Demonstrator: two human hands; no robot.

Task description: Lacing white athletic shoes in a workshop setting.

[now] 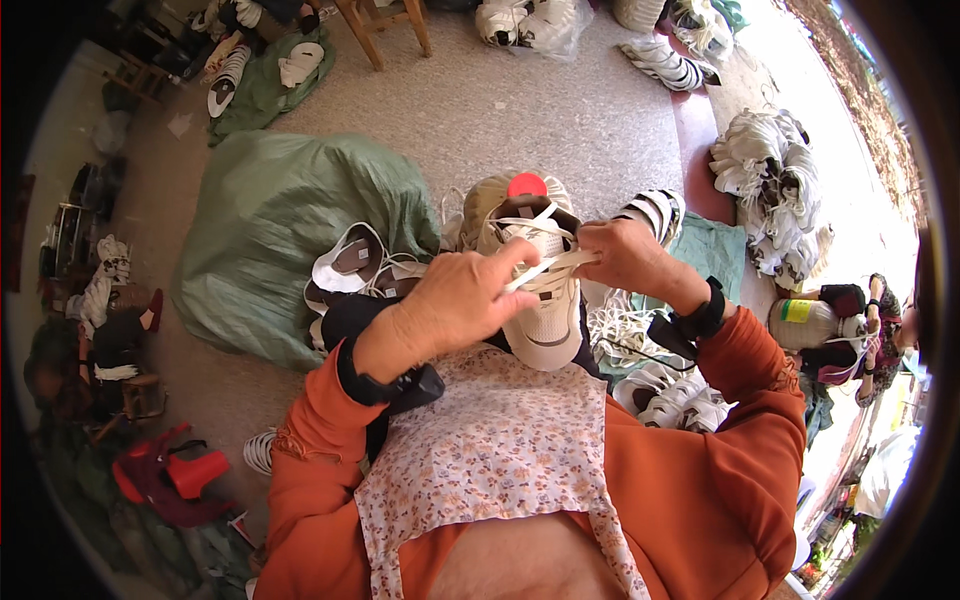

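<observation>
A beige sneaker (546, 335) rests at my lap with its toe pointing toward me. White shoelaces (550, 268) criss-cross over its tongue. My left hand (455, 300) is closed at the left of the shoe, pinching a flat lace between thumb and forefinger. On the other side, my right hand (632, 262) also pinches lace, so a stretch of it runs between both hands above the shoe. Behind the heel shows a round red piece (526, 184). A bundle of loose white laces (622, 335) lies below my right wrist.
A big green sack (280, 220) fills the left side, with unfinished-looking shoes (350, 265) at its edge. Piled white shoes (770, 180) stand at the right. More shoes (675, 395) lie by my right forearm. A wooden stool (385, 30) is at the back. Another person (880, 340) sits far right.
</observation>
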